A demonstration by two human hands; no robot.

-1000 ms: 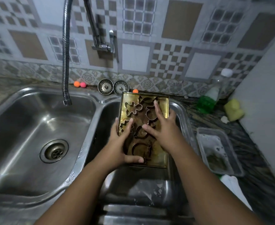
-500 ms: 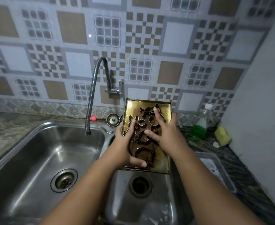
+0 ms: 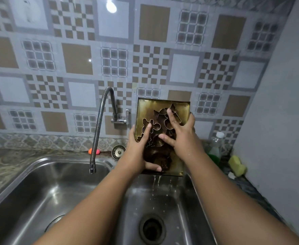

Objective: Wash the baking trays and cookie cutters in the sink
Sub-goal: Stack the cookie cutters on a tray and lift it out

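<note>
Tray: gold baking tray [image 3: 162,106], tipped up almost on end above the right basin [image 3: 178,202] of a steel double sink. Its open face is toward the camera and the floor is stained brown. Metal cookie cutters [image 3: 154,125] are bunched inside, pinned against the tray floor. A gingerbread-man outline and a star outline are readable; the others overlap and lie partly under fingers. Thin streams of water [image 3: 156,181] fall from the tray's low edge into the basin, with droplets around them. Round drain [image 3: 152,228] sits at the basin bottom, below the tray.

Around: left basin [image 3: 44,188], its drain mostly hidden behind the left forearm. Flexible faucet [image 3: 99,128] arcs out from the tiled wall, its spout hanging over the left basin, left of the tray and apart from it. Strainer basket [image 3: 118,152] sits on the ledge behind the sink, just beside the left wrist. Small orange and pink things [image 3: 93,151] lie behind the faucet hose; I cannot tell what they are. On the desk [image 3: 245,186] to the right stand a clear bottle with green liquid [image 3: 215,147] and a yellow sponge [image 3: 237,165].

Hands: left hand [image 3: 138,149] grips the tray's left edge, thumb across the lower face, forefinger laid up over the cutters. Right hand [image 3: 184,138] holds the right edge, outer fingers hooked round the rim, forefinger and thumb spread on the cutters.
</note>
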